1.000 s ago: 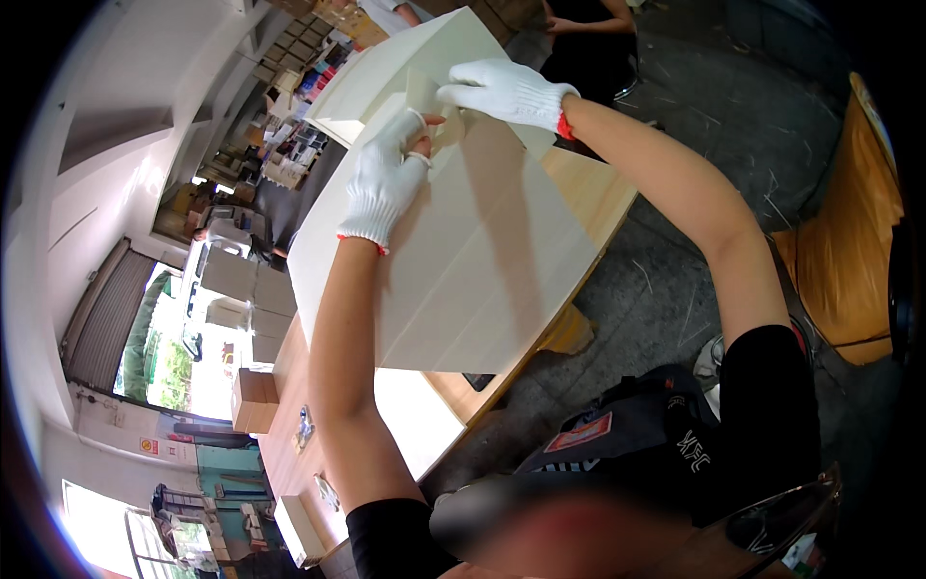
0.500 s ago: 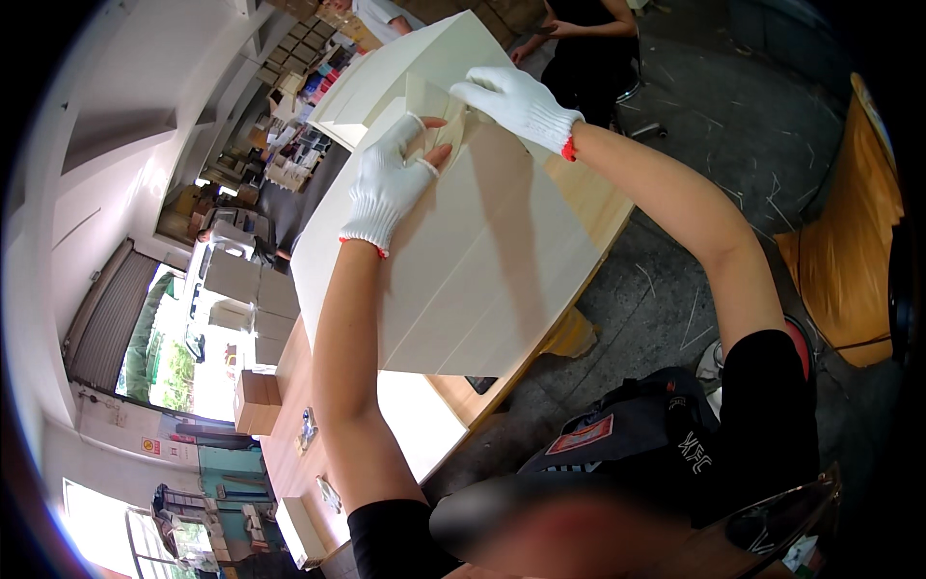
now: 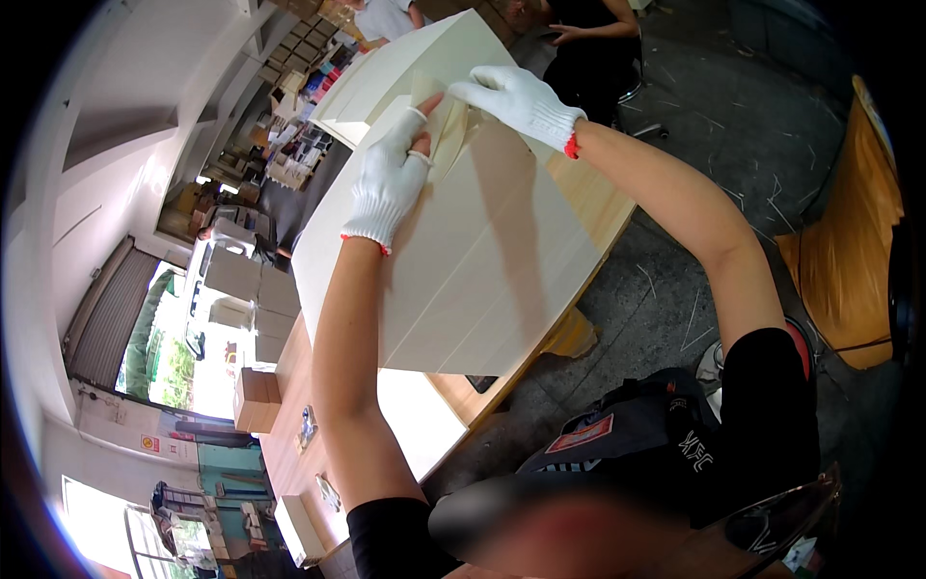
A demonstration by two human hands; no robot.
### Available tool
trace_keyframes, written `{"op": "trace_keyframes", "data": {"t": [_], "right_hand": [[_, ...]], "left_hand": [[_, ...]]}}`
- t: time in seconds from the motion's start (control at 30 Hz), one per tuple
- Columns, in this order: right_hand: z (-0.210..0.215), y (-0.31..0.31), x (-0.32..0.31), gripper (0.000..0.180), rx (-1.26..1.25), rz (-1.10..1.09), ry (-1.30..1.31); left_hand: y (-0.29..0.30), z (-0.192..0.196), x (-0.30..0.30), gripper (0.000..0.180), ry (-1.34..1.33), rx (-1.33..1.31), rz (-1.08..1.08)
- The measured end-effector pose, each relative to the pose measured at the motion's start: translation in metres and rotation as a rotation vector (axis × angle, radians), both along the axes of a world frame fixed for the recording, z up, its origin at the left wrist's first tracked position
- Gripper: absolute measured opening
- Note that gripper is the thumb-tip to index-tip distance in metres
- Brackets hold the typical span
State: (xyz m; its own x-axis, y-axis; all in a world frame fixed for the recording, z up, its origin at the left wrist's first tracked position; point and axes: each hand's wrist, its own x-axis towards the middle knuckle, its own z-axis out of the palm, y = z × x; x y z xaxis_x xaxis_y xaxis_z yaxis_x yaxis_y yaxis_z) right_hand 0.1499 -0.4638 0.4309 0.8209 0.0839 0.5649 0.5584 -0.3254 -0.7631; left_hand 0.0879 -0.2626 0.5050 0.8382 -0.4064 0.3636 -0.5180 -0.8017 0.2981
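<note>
A thin cream sheet of paper [image 3: 448,135], curled up at its edge, stands between my hands on top of a broad, pale stack of sheets or boards [image 3: 463,261]. My right hand [image 3: 519,104], in a white knit glove with a red cuff, pinches the sheet's far edge between thumb and fingers. On the other side, my left hand [image 3: 384,179] wears a similar glove with bare thumb and index fingertips. Its index finger and thumb are spread apart beside the sheet; the other fingers are partly hidden.
A taller white stack [image 3: 424,68] stands beyond my hands. The wooden table [image 3: 603,198] shows along the right edge. Brown boxes [image 3: 257,400] sit at the left. Two people, one seated [image 3: 593,48], are near the far end. A brown chair-like panel [image 3: 849,241] stands at the right.
My left index finger and thumb have shifted up and left, away from the curled part of the sheet. My right hand has hardly moved.
</note>
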Motion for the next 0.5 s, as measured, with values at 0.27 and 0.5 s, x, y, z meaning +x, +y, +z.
{"op": "trace_keyframes", "data": {"t": [0.27, 0.5], "right_hand": [[-0.0006, 0.0019, -0.0063, 0.049, 0.069, 0.016, -0.019], [-0.0039, 0.0047, -0.0053, 0.047, 0.108, 0.016, -0.016]], "left_hand": [[0.0004, 0.0004, -0.0028, 0.032, 0.000, 0.066, 0.004], [0.0032, -0.0023, 0.0030, 0.035, 0.041, 0.042, 0.019]]}}
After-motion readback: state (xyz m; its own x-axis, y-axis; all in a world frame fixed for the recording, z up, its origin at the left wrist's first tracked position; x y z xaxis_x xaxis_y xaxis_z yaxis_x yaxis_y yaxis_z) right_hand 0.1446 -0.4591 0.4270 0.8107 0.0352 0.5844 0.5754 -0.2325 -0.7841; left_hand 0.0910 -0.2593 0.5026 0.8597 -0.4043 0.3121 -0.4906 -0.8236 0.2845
